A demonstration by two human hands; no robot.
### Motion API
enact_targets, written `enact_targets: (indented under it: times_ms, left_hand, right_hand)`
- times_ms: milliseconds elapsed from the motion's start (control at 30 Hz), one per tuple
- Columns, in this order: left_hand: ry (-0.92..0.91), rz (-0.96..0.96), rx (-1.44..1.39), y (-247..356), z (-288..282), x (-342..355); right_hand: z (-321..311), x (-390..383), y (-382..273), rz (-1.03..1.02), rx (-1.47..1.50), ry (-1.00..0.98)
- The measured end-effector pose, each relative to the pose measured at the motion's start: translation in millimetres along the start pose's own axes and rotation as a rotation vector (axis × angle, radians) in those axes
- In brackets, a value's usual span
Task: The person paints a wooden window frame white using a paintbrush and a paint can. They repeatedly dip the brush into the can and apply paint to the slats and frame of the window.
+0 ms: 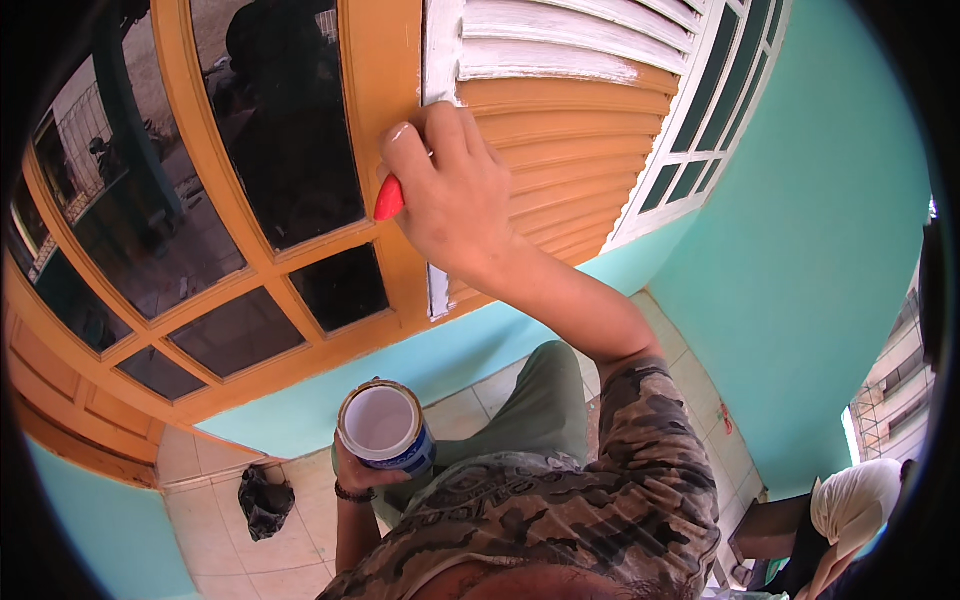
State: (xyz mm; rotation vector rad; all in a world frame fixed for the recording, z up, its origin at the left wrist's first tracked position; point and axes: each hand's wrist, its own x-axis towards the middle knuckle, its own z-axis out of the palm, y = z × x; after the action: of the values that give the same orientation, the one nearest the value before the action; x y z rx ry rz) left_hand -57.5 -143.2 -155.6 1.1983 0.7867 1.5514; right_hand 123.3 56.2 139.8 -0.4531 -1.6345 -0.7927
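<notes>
Gripping a red-handled tool (389,199), apparently a brush with its head hidden, the right hand (455,190) curls its fingers tightly at the left edge of the louvered shutter (575,130). The left hand (360,474) wraps around a paint can (417,455), mouth upward, above the tiled floor (215,515).

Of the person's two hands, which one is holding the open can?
The left hand, the lower one with the dark bracelet, holds the can. The right hand, raised at the slatted panel, grips a red handle.
</notes>
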Motion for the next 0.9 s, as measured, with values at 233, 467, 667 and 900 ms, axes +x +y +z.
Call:
enact_targets:
  times_ms: [233, 467, 667, 900]
  left_hand:
    - [0.001, 0.017, 0.032, 4.9, 3.5, 2.7]
    - [-0.004, 0.012, 0.041, 5.1, 7.2, 6.8]
    - [-0.043, 0.040, -0.032, 14.8, 21.8, 22.2]
    - [-0.041, 0.103, 0.075, 25.2, 35.0, 50.1]
  right_hand:
    - [2.6, 0.6, 0.2, 0.051, -0.044, -0.140]
    - [-4.6, 43.8, 3.1, -0.044, -0.012, 0.025]
    - [-16.2, 36.1, 6.9, 0.018, 0.097, -0.056]
    - [-73.0, -31.4, 32.2, 0.848, 1.071, 0.011]
